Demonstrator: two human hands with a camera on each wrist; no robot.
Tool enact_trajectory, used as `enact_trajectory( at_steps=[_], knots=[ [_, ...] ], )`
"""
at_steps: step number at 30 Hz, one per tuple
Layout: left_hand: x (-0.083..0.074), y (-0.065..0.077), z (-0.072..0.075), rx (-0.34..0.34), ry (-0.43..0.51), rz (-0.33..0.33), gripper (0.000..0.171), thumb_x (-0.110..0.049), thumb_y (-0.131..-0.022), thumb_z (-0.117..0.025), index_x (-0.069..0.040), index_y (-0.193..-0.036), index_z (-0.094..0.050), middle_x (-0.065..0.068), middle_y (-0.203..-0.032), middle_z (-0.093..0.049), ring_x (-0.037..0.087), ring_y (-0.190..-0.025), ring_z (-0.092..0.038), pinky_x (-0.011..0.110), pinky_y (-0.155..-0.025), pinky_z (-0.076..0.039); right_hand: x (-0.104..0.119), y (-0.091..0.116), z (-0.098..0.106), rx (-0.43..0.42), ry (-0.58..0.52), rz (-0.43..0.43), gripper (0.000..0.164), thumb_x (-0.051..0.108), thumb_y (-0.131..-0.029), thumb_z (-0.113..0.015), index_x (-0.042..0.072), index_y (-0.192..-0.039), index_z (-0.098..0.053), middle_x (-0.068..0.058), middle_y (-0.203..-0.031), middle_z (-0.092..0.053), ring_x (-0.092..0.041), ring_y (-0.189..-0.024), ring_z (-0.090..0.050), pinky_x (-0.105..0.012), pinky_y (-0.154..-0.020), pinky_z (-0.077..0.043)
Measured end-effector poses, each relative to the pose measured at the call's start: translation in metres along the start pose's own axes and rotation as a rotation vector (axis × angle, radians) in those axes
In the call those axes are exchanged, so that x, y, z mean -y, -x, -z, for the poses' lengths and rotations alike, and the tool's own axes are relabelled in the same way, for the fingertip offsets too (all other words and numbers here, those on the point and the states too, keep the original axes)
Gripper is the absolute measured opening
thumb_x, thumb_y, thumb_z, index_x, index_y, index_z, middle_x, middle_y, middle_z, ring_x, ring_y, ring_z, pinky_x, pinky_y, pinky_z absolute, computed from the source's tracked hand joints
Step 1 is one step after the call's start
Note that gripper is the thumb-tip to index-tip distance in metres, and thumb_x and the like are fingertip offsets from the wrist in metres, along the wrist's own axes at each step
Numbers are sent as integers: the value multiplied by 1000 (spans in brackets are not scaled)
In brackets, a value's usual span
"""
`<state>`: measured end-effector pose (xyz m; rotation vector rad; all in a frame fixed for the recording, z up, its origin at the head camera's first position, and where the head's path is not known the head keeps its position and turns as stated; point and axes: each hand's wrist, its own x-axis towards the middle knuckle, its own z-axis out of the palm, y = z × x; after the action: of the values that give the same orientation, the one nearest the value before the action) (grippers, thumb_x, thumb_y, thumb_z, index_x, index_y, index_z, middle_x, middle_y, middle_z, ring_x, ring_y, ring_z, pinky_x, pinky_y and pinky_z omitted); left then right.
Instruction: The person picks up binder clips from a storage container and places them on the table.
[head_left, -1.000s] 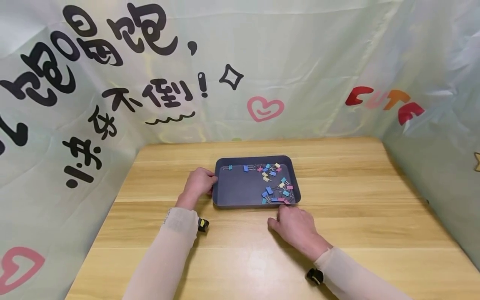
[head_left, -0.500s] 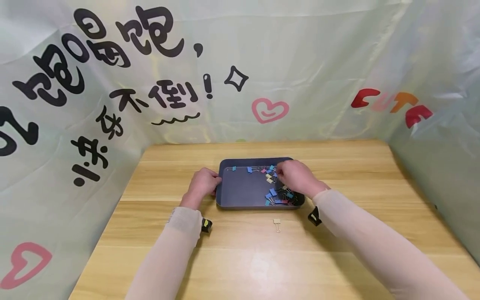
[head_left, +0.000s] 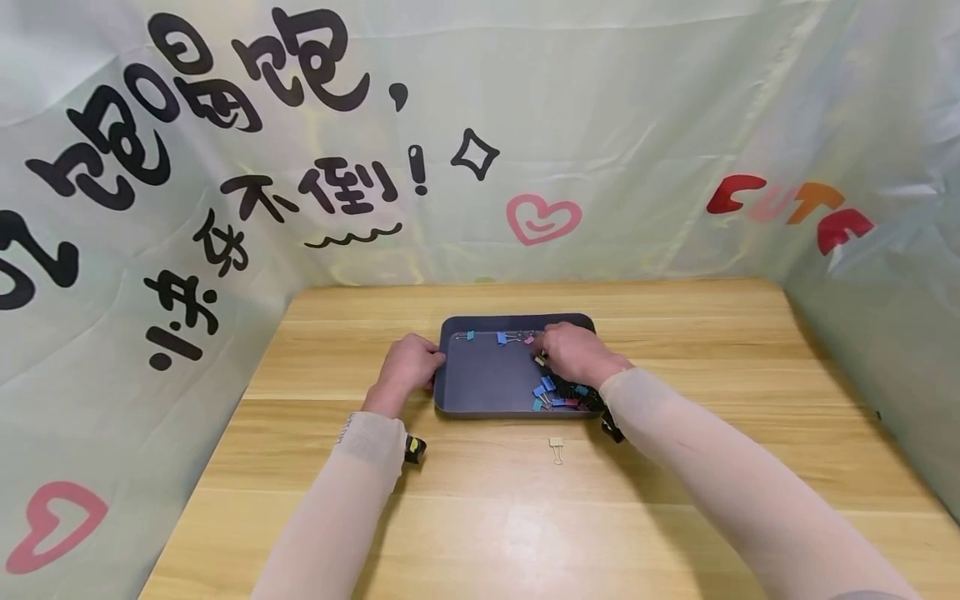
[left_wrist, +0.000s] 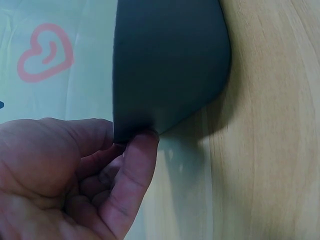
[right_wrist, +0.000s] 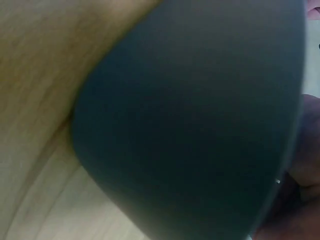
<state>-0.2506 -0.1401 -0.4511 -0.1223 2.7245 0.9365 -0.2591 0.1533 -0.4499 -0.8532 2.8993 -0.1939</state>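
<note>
A dark blue-grey tray (head_left: 480, 379) stands on the table, with small coloured binder clips (head_left: 547, 385) gathered mostly at its right side. My left hand (head_left: 407, 365) pinches the tray's left edge; in the left wrist view, thumb and finger (left_wrist: 142, 155) meet at its rim. Over the tray's right half, my right hand (head_left: 577, 350) reaches down among the clips, fingers pointing left. The tray's outer wall (right_wrist: 190, 120) hides most of that hand in the right wrist view, and I cannot tell whether its fingers hold a clip. One pale yellow binder clip (head_left: 556, 445) lies on the table in front of the tray.
The wooden table (head_left: 480, 517) reaches forward and to both sides of the tray. A printed cloth (head_left: 622, 150) hangs behind it and along the sides. Each wrist wears a small black camera. A teal clip (head_left: 470, 335) lies apart at the tray's back left.
My right hand has gone from the table in front of the tray to over its right half, then slightly left. The yellow clip now shows on the table. My left hand keeps its grip.
</note>
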Motion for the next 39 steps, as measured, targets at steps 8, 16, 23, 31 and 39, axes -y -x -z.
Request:
enact_trajectory(
  at_steps=[8,16,23,31,39],
  knots=[
    [0,1,0,-2,-9,-6,28,-24,-104,-68,-9,-127,-77,12,-104,-81,13,-62,-73,28,-65,-59,0,-1,-1,17,-12,-116,13,22,-98,-75,12,-92,-80,-5,-92,-76,-22,-86,-71,-47,-83,-60],
    [0,1,0,-1,-5,4,28,-23,-104,-67,-9,-128,-77,13,-104,-80,13,-61,-73,29,-65,-60,1,-2,-1,29,-33,-147,27,19,-97,-71,15,-71,-69,-1,-71,-65,-18,-66,-58,-38,-67,-52],
    [1,1,0,10,2,-1,28,-23,-105,-66,-8,-126,-77,13,-105,-80,13,-62,-73,30,-66,-60,4,1,0,-12,-146,-247,20,23,-97,-70,10,-82,-69,-1,-70,-62,-17,-61,-53,-37,-63,-48],
    [3,1,2,1,-6,-15,27,-23,-105,-64,-8,-123,-79,12,-100,-81,14,-62,-73,30,-65,-60,12,30,19,-176,-375,-375,19,25,-97,-72,7,-96,-71,-3,-80,-70,-17,-64,-58,-34,-67,-48],
    [4,-2,0,9,-8,-31,28,-23,-105,-64,-8,-123,-79,12,-99,-81,14,-61,-73,32,-70,-60,32,88,26,-196,-516,-447,21,25,-94,-73,4,-97,-70,-6,-81,-71,-17,-63,-57,-33,-61,-50]
  ],
)
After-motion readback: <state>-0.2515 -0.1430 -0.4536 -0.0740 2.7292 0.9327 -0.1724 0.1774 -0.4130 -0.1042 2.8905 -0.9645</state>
